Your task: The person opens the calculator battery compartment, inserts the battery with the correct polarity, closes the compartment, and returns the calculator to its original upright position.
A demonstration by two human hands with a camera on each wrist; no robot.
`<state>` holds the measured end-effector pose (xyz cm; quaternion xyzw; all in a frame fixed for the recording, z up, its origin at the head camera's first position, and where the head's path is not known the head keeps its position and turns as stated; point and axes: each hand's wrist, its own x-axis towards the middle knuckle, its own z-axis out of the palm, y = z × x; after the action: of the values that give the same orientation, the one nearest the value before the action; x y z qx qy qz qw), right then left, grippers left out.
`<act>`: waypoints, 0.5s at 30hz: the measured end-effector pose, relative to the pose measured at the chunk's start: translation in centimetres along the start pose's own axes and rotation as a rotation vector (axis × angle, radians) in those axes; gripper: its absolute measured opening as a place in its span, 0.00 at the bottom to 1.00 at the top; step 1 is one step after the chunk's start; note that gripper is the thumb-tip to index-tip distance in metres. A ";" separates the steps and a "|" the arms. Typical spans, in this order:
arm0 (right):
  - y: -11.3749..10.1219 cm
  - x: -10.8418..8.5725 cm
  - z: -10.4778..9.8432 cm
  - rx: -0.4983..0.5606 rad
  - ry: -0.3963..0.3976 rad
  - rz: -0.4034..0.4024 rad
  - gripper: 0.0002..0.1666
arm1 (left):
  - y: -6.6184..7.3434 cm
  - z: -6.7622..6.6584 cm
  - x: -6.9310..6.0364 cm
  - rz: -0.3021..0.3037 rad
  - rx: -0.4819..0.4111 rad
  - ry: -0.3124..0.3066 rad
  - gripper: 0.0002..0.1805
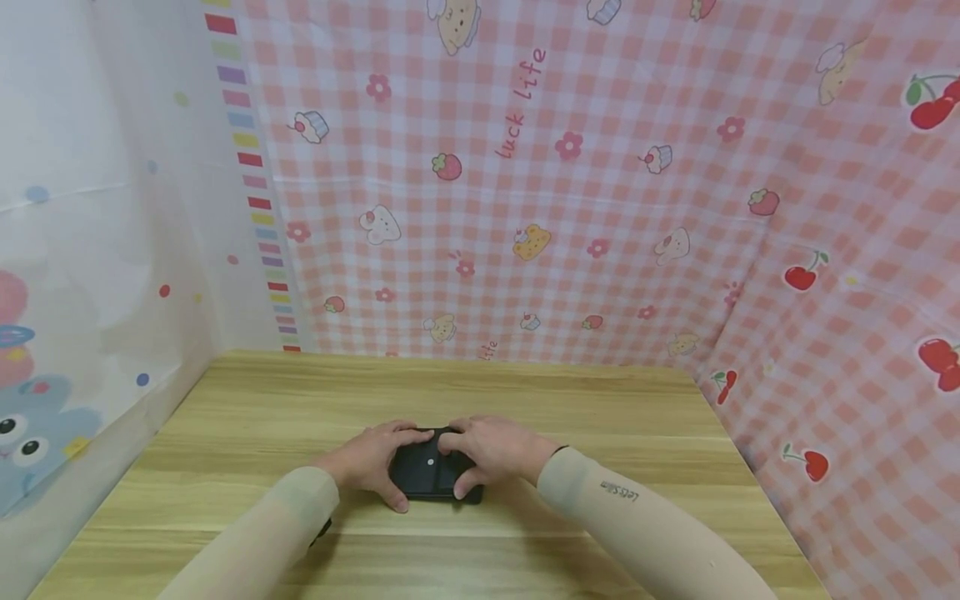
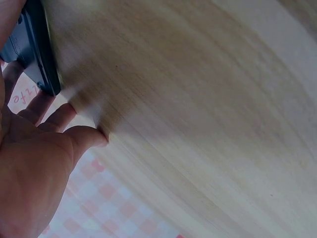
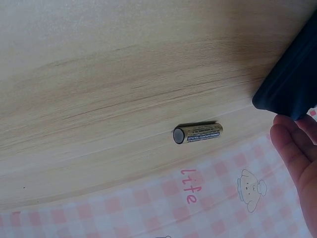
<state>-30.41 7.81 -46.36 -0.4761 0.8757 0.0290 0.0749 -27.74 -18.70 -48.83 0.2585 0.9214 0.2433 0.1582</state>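
Observation:
A black, flat device [image 1: 417, 473] with a small light dot on top is between both hands, low over the wooden table. The left hand [image 1: 369, 461] holds its left end, thumb at the near edge and fingers at the far edge. At the other end, the right hand [image 1: 501, 452] grips it, with the thumb near the front edge and a bent finger on the top face. The left wrist view shows the device [image 2: 39, 49] edge-on above the left hand's fingers [image 2: 37, 106]. In the right wrist view, fingertips [image 3: 287, 131] touch the device's dark corner [image 3: 290, 84].
A gold and black battery [image 3: 200, 133] lies on the table in the right wrist view; the head view does not show it. Pink checked cloth [image 1: 480, 250] hangs behind the wooden table [image 1: 450, 387] and on the right, with a white printed sheet [image 1: 97, 250] on the left.

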 end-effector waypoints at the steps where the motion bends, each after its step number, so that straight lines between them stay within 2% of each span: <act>1: 0.0 0.0 0.0 0.000 0.001 0.001 0.36 | 0.0 0.0 0.0 -0.001 -0.001 0.000 0.62; 15: 0.0 0.0 0.0 0.009 0.001 0.006 0.37 | 0.1 0.0 0.0 -0.012 0.008 0.007 0.62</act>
<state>-30.42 7.84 -46.37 -0.4733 0.8772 0.0249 0.0766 -27.67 -18.56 -48.79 0.2529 0.9244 0.2396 0.1554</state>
